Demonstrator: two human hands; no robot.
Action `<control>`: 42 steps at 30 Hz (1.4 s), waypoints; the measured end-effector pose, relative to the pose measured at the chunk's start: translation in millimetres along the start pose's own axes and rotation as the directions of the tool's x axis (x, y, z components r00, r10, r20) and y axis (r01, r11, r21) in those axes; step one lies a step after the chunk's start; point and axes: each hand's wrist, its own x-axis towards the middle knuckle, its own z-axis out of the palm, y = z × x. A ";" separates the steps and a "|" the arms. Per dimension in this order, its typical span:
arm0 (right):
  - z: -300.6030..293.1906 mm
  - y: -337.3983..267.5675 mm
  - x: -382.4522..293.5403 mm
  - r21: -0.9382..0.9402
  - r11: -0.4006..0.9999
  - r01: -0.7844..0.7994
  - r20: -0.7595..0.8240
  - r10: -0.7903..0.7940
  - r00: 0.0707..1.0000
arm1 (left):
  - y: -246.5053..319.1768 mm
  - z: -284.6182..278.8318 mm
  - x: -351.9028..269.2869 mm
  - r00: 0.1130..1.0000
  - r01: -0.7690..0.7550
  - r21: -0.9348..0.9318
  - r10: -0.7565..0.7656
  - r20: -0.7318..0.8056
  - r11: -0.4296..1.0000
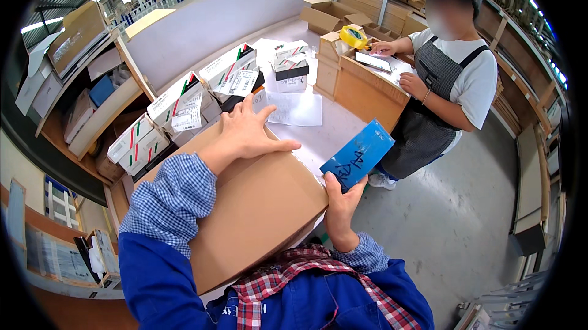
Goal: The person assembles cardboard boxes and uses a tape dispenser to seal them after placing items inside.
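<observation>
A large brown cardboard carton (266,210) lies right before me at a slant. Above its far part is my left hand (245,134), fingers spread and nothing in them; whether the palm presses on the cardboard I cannot tell. At the carton's right end my right hand (342,206) grips a flat blue box (358,153) by its near end, thumb on the face. Black handwriting runs across the blue face. Just past my left fingertips stands a row of white boxes with red and green stripes (177,100), several with printed slips on top.
A co-worker (452,63) stands at right, hands on papers beside a phone (373,62) atop a wooden box (367,93). Yellow tape (353,36) rests there too. Written sheets (296,109) lie on the table. Behind are an open carton (328,15) and, leftward, a wooden shelf (110,118).
</observation>
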 end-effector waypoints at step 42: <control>-37.4 17.5 79.0 0.008 0.989 0.145 -0.168 -0.142 0.975 | -11.6 43.3 124.5 0.938 0.017 -0.345 -0.134 -0.319 0.938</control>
